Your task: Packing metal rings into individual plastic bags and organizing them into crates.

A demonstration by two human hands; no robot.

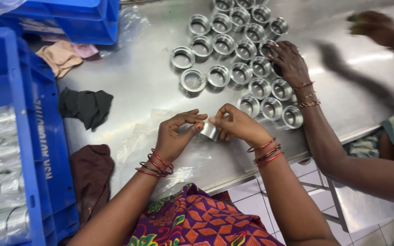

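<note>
Near the front edge of the steel table, the left hand and right hand pinch one small metal ring between their fingertips. Beyond them, toward the far edge, a cluster of metal rings stands in rows, where a co-worker's hand rests on some. A blue crate of wrapped parts sits at the left edge, with a dark cloth beside it.

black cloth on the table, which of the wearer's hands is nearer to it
Left. The left hand sits just right of the black cloth, with bare steel between. The right hand is farther right, beyond the metal ring both hands pinch.
</note>
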